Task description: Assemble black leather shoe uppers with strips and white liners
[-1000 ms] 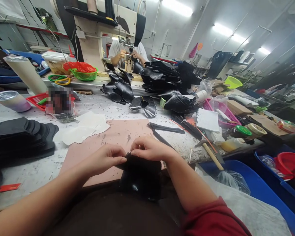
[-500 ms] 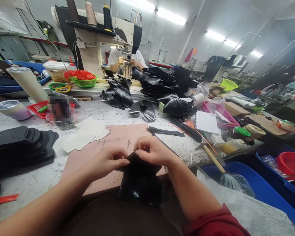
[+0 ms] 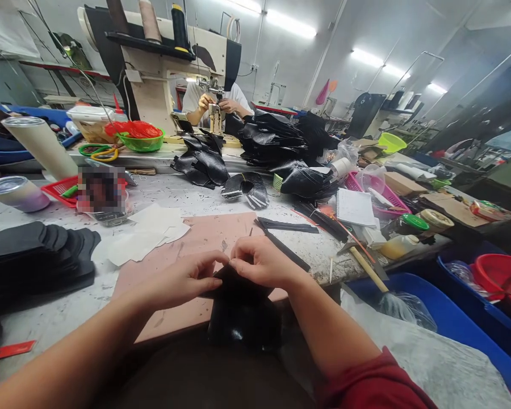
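Observation:
A black leather piece [image 3: 243, 318] hangs over the near table edge, its lower part shiny, its upper edge pinched between both hands. My left hand [image 3: 198, 275] is closed on the left side of that edge, thumb along the top. Close beside it, my right hand [image 3: 262, 261] grips the same edge with thumb and fingertips pressed together. Beneath the hands lies a pinkish board [image 3: 166, 324]. White paper-like pieces [image 3: 149, 236] are to the left, and thin black strips [image 3: 287, 225] lie beyond the right hand.
Stacked black pieces [image 3: 38, 255] stand at left. A large heap of black leather [image 3: 276, 139] lies before a sewing machine [image 3: 149, 79], where another person's hands [image 3: 221, 105] work. At right are a hammer [image 3: 368, 267], a notebook [image 3: 355, 205], jars and a blue bin [image 3: 409, 301].
My left fingers have shifted slightly up and right along the leather edge, closer to my right hand. The view has moved a little; both hands still hold the piece.

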A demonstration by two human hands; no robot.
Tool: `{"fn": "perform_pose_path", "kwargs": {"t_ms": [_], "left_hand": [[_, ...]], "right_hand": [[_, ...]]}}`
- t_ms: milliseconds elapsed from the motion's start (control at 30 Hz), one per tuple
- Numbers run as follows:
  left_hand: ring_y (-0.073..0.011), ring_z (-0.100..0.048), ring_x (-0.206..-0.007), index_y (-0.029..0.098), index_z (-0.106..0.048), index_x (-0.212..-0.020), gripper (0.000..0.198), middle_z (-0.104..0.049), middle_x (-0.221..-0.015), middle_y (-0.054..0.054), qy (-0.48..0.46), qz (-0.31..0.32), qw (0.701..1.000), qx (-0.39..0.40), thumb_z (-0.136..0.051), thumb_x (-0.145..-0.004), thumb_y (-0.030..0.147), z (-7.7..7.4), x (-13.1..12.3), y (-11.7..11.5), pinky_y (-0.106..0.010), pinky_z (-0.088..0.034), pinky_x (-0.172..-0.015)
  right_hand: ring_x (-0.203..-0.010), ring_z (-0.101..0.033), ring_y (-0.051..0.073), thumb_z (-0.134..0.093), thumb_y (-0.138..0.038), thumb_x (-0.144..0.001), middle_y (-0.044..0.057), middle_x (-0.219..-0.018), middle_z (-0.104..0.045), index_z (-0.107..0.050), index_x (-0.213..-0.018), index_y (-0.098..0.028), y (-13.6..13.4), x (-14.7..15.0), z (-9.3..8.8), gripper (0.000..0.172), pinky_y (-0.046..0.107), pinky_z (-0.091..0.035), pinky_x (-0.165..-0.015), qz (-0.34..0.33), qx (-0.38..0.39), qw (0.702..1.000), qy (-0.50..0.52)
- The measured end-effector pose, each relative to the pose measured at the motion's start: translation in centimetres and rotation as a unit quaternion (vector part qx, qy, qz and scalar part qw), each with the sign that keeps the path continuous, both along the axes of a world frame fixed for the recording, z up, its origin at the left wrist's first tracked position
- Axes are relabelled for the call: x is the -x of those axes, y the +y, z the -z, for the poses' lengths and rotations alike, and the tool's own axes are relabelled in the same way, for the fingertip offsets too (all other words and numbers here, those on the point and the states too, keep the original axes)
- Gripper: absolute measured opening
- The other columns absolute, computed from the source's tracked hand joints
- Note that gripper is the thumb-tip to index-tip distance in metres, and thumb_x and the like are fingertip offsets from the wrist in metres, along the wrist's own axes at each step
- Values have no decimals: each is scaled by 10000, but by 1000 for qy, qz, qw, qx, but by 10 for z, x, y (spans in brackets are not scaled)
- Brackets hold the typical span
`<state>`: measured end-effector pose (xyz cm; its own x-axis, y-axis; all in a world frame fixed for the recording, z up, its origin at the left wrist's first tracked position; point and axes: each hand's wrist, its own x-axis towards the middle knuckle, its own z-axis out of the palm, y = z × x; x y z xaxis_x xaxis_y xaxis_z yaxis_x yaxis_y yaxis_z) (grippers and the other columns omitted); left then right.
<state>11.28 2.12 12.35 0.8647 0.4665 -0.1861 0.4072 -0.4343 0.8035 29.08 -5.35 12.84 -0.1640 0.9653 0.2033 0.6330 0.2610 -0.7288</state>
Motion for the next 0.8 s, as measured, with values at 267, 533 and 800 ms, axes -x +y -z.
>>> {"fn": "perform_pose_path", "kwargs": {"t_ms": [267,533,800], "left_hand": [[-97,-378,-521,171,-511,-641,228,-415,-537,53,-41,-70,997,6,-520,-662,398,-6,-10,-3,-201,-312,-455],[-86,-335,-498,158,-562,-751,251,-361,-520,70,-39,-57,998,9,-510,-679,393,-3,-9,-6,-194,-272,-440],[-89,-342,-512,165,-567,-803,242,-367,-532,67,-19,-21,1000,1,-500,-698,371,-8,-11,-5,-195,-286,-457]], "right_hand": [[-671,-493,101,-579,-168,-680,32,-892,-531,-480,-596,-175,-9,-2,-3,130,222,-402,-571,19,-72,997,-4],[-701,-482,113,-551,-141,-685,33,-887,-482,-465,-599,-181,-11,-5,-4,128,236,-396,-578,21,-109,994,-25],[-712,-481,132,-520,-132,-732,14,-769,-482,-437,-634,-190,-10,-8,-8,140,259,-404,-651,-23,-104,992,-67]]}}
